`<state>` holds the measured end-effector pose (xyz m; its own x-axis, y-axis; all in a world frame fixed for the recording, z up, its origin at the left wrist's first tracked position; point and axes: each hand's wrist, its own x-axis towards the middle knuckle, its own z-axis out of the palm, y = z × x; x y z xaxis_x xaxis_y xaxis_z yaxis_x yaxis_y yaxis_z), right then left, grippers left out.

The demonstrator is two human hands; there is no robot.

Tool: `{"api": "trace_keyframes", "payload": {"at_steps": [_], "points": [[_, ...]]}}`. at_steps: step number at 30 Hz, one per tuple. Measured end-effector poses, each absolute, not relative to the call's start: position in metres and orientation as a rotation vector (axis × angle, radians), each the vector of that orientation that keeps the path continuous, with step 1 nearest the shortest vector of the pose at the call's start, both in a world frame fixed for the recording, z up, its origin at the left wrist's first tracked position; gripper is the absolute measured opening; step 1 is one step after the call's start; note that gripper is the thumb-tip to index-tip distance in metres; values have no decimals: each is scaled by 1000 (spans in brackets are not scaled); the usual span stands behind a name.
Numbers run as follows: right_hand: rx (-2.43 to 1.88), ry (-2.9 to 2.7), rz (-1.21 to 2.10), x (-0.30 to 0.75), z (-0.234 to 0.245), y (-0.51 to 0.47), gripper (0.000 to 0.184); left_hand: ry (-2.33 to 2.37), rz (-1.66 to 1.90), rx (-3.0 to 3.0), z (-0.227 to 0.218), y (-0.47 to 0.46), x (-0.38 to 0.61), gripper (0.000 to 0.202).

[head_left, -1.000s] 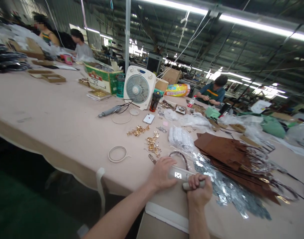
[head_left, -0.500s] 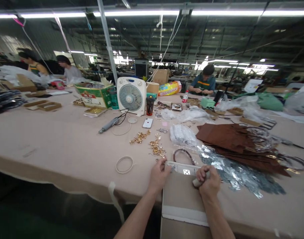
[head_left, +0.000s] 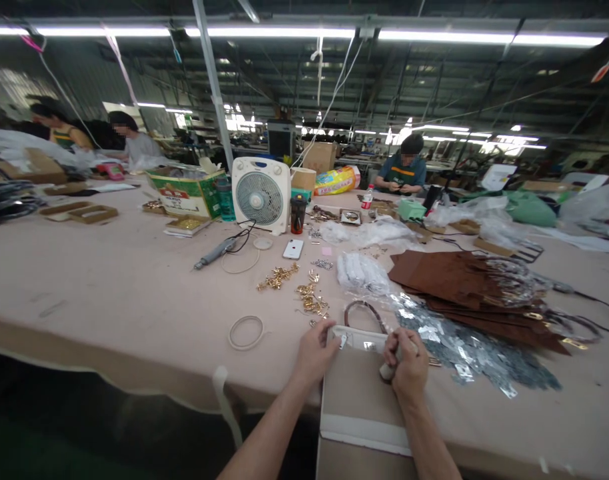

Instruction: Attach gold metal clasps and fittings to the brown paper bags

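A beige bag [head_left: 363, 383] with a dark loop handle [head_left: 363, 305] lies at the table's front edge, its lower part hanging over. My left hand [head_left: 314, 353] pinches its upper left corner, thumb by a small shiny metal plate [head_left: 343, 341]. Another metal plate [head_left: 370, 346] sits at the middle of the bag's top band. Closed in my right hand [head_left: 407, 367] is a short tool with a pale, thick handle [head_left: 386, 373], held over the bag's right side. The tool's tip is hidden, so its kind does not show.
Flat metal plates [head_left: 477, 353] lie heaped to the right, beside stacked brown leather pieces [head_left: 444, 277]. Gold hardware [head_left: 312, 300], a phone [head_left: 293, 249], an electric screwdriver [head_left: 215, 253], a fan [head_left: 261, 195] and a cord ring [head_left: 246, 333] are on the table [head_left: 134, 287]. Co-workers sit beyond.
My right hand has come slightly left and lower over the bag, partly covering the middle plate. The left hand keeps its corner grip. The whole view has shifted a little.
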<state>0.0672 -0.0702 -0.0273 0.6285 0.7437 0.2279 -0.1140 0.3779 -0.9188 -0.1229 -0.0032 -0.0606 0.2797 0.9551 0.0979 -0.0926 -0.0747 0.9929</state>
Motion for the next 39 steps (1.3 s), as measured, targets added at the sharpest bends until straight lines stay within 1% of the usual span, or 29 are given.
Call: {"api": "trace_keyframes", "payload": {"at_steps": [5, 7, 10, 12, 15, 26, 39], "points": [[-1486, -1252, 482, 53, -13, -75, 32, 968, 1115, 1500, -58, -7, -123, 40], [-1564, -1444, 426, 45, -11, -74, 32, 1027, 1128, 1558, -53, -9, -124, 35], [-1606, -1578, 387, 35, -14, -70, 35, 1092, 1159, 1630, -46, -13, -126, 25], [-1623, -1599, 376, 32, -18, -69, 34, 1103, 1176, 1664, -43, -14, -125, 19], [-1644, -1584, 383, 32, -21, -70, 33, 1110, 1186, 1669, -41, -15, -124, 16], [-1682, -1556, 426, 28, -15, -74, 25, 1122, 1194, 1646, -51, -9, -120, 20], [-1613, -1505, 491, 34, -18, -71, 25, 1105, 1155, 1674, -52, -8, -120, 22]]}}
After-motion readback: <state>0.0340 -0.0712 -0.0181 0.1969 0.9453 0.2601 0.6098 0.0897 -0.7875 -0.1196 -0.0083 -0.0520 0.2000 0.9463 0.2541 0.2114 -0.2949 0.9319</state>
